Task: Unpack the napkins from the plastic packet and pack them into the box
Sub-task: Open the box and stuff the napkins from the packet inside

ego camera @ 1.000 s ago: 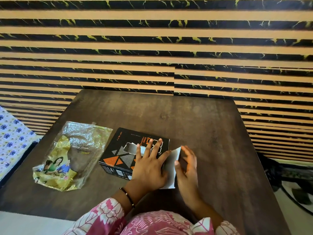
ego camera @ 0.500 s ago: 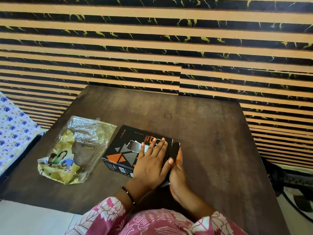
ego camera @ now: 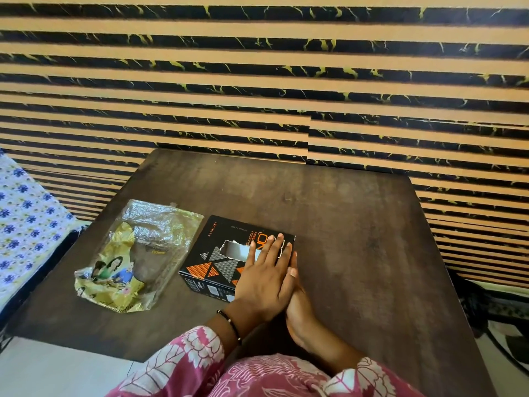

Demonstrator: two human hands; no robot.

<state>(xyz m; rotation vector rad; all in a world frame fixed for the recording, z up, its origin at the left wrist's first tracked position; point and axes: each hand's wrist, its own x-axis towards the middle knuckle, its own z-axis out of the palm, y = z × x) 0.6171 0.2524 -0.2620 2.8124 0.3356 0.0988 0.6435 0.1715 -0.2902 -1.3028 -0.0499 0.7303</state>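
Two hands on the box (ego camera: 229, 255), both flat, neither one gripping. Left hand (ego camera: 264, 277) lies palm down on the box top, fingers straight and together, pointing to 12, covering the right end of the torn window; white shows inside that window, likely napkins, can't tell for sure. Right hand (ego camera: 297, 305) stands on edge, pressed against the box's right end, fingers flat along it, thumb tucked against the left hand. Hands touch each other along that edge.

Surface: dark brown wood table (ego camera: 357, 239), matte, worn grain. Box sits near the table's front, a bit left of centre, black with orange and grey triangles, turned slightly so its long side runs toward 2 o'clock.

Packet (ego camera: 134, 256) at 9 o'clock from the box, just beside it, not touching. Crumpled clear plastic with a yellow printed panel, lying flat, looks empty.

Wall (ego camera: 257, 81) at 12: horizontal tan slats over black marble-look strips with yellow veins. Blue-flowered cloth (ego camera: 25, 224) at 9, off the table. Pink patterned sleeves (ego camera: 183, 359) at 6, black bracelet (ego camera: 232, 325) on the left wrist. Dark clutter on the floor at 4, too unclear to name.
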